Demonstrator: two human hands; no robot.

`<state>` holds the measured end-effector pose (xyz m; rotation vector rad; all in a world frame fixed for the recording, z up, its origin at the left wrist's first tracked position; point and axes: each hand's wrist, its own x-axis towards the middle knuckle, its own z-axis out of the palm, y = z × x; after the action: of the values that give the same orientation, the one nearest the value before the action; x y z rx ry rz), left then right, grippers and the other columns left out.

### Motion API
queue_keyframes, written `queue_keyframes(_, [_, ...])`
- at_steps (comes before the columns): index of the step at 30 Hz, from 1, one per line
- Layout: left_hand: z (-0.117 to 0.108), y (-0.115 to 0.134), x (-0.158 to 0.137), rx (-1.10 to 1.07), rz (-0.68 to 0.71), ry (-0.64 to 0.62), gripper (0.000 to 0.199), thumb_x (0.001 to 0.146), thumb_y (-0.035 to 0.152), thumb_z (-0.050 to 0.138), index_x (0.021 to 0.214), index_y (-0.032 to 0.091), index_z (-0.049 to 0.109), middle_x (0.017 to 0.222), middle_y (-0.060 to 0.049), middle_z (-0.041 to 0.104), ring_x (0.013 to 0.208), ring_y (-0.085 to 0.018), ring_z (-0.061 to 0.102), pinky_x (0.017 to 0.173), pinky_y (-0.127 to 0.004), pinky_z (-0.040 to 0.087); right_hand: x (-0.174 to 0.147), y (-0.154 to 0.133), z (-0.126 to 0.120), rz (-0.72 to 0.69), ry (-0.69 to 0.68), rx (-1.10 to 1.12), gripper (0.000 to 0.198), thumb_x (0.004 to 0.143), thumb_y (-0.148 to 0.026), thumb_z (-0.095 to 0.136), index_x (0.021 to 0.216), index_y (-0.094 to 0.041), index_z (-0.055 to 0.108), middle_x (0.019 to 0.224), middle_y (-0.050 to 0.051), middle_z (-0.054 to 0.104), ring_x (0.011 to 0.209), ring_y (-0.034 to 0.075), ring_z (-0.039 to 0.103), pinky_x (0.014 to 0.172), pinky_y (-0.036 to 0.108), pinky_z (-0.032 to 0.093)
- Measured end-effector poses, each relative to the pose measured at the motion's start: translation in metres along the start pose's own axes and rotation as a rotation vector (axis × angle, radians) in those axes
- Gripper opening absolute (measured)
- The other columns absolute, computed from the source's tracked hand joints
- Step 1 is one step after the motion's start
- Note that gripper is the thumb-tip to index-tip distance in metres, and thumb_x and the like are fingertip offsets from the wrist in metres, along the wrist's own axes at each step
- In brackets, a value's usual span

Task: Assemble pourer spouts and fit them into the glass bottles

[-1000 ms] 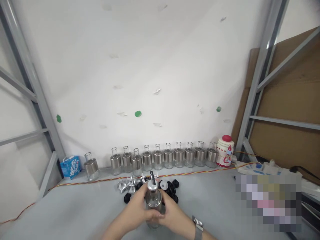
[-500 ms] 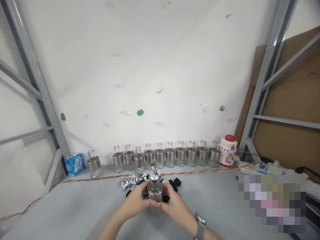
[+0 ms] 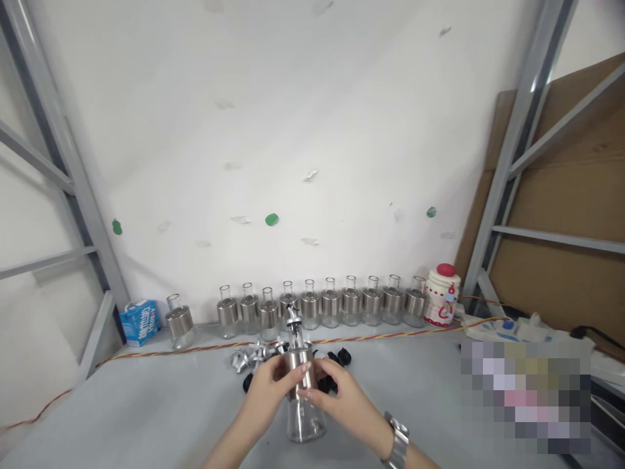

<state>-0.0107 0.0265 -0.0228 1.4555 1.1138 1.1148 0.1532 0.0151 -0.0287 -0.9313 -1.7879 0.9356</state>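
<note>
Between my two hands is a glass oil bottle (image 3: 306, 423) with a steel band round its middle and a metal pour spout (image 3: 293, 315) in its neck. It tips away from me, its glass base towards me. My left hand (image 3: 271, 385) grips the band from the left, thumb across the front. From the right, my right hand (image 3: 336, 391) closes on the same band, a watch (image 3: 398, 438) on its wrist. Just beyond the hands lie loose silver pour spouts (image 3: 256, 355) and black caps (image 3: 344, 356), partly hidden by hands and bottle.
A row of similar bottles (image 3: 350, 301) without spouts lines the wall, with one bottle (image 3: 180, 322) apart at left beside a blue carton (image 3: 140, 322). A red-lidded jar (image 3: 441, 296) ends the row. A twisted cable (image 3: 205, 349) crosses the table; a power strip (image 3: 527, 329) lies right.
The bottle has tilted, its spout end going away from me and its base coming nearer and up. Both hands have kept hold of it, with the left thumb now higher on the band.
</note>
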Motion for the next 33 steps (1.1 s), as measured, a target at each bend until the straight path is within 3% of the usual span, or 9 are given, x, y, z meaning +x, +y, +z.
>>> queue_keyframes(6, [0.001, -0.002, 0.001, -0.029, -0.027, -0.005, 0.033, 0.067, 0.039, 0.062, 0.084, 0.011, 0.063, 0.077, -0.006, 0.066, 0.071, -0.019, 0.059, 0.062, -0.026, 0.044, 0.001, 0.002, 0.000, 0.007, 0.017, 0.022, 0.023, 0.076, -0.035, 0.056, 0.092, -0.019, 0.061, 0.088, 0.003, 0.062, 0.082, 0.018, 0.056, 0.077, 0.030, 0.044])
queue_keyframes(10, [0.005, -0.002, -0.002, 0.035, -0.082, 0.000, 0.037, 0.065, 0.044, 0.061, 0.084, 0.012, 0.061, 0.073, -0.005, 0.064, 0.066, -0.018, 0.057, 0.056, -0.025, 0.043, 0.004, 0.005, -0.005, 0.043, 0.171, 0.041, 0.027, 0.085, -0.037, 0.041, 0.098, -0.020, 0.056, 0.095, 0.005, 0.062, 0.088, 0.018, 0.056, 0.081, 0.032, 0.044])
queue_keyframes(13, [0.012, -0.001, -0.008, 0.258, -0.006, 0.080, 0.033, 0.063, 0.045, 0.062, 0.074, 0.015, 0.060, 0.066, -0.001, 0.062, 0.062, -0.016, 0.054, 0.056, -0.024, 0.040, 0.004, 0.007, -0.009, 0.015, 0.303, -0.098, 0.031, 0.083, -0.038, 0.044, 0.109, -0.022, 0.049, 0.104, 0.006, 0.058, 0.092, 0.020, 0.055, 0.086, 0.035, 0.042])
queue_keyframes(15, [0.016, 0.001, -0.012, 0.412, 0.069, 0.151, 0.030, 0.062, 0.045, 0.062, 0.068, 0.017, 0.057, 0.061, 0.001, 0.059, 0.059, -0.015, 0.052, 0.054, -0.024, 0.038, 0.003, 0.006, -0.010, -0.023, 0.320, -0.206, 0.035, 0.082, -0.038, 0.046, 0.114, -0.023, 0.045, 0.108, 0.006, 0.056, 0.096, 0.020, 0.053, 0.088, 0.036, 0.040])
queue_keyframes(19, [0.010, 0.012, -0.011, 0.435, 0.153, 0.302, 0.031, 0.062, 0.047, 0.061, 0.069, 0.018, 0.055, 0.062, 0.001, 0.057, 0.059, -0.015, 0.051, 0.056, -0.024, 0.039, -0.001, 0.006, -0.008, -0.066, 0.287, -0.348, 0.034, 0.084, -0.036, 0.043, 0.116, -0.024, 0.042, 0.108, 0.006, 0.055, 0.099, 0.020, 0.050, 0.089, 0.037, 0.038])
queue_keyframes(23, [-0.032, 0.015, 0.006, 0.285, 0.191, 0.608, 0.033, 0.063, 0.047, 0.062, 0.072, 0.016, 0.057, 0.067, -0.001, 0.057, 0.066, -0.016, 0.053, 0.060, -0.025, 0.041, -0.002, 0.010, -0.005, -0.099, 0.251, -0.425, 0.031, 0.086, -0.034, 0.039, 0.115, -0.022, 0.043, 0.105, 0.006, 0.056, 0.095, 0.020, 0.051, 0.089, 0.038, 0.037])
queue_keyframes(28, [-0.112, -0.018, 0.030, 0.146, 0.250, 1.143, 0.050, 0.058, 0.044, 0.067, 0.096, 0.016, 0.053, 0.088, -0.004, 0.057, 0.080, -0.019, 0.055, 0.073, -0.032, 0.043, -0.001, 0.013, -0.002, -0.137, 0.190, -0.491, 0.028, 0.087, -0.036, 0.038, 0.110, -0.024, 0.047, 0.098, 0.006, 0.058, 0.088, 0.020, 0.052, 0.085, 0.038, 0.037])
queue_keyframes(30, [-0.136, -0.035, 0.035, 0.144, 0.265, 1.221, 0.060, 0.055, 0.041, 0.070, 0.105, 0.018, 0.047, 0.092, -0.004, 0.056, 0.082, -0.018, 0.054, 0.076, -0.034, 0.043, -0.002, 0.014, 0.000, -0.145, 0.160, -0.509, 0.027, 0.087, -0.036, 0.037, 0.108, -0.024, 0.049, 0.093, 0.005, 0.059, 0.086, 0.020, 0.052, 0.083, 0.038, 0.038])
queue_keyframes(33, [-0.155, -0.055, 0.039, 0.134, 0.258, 1.214, 0.063, 0.055, 0.038, 0.071, 0.108, 0.018, 0.043, 0.092, -0.004, 0.054, 0.079, -0.017, 0.054, 0.076, -0.035, 0.043, -0.003, 0.014, 0.003, -0.147, 0.099, -0.528, 0.027, 0.086, -0.037, 0.038, 0.104, -0.023, 0.052, 0.093, 0.006, 0.059, 0.088, 0.021, 0.051, 0.084, 0.038, 0.037])
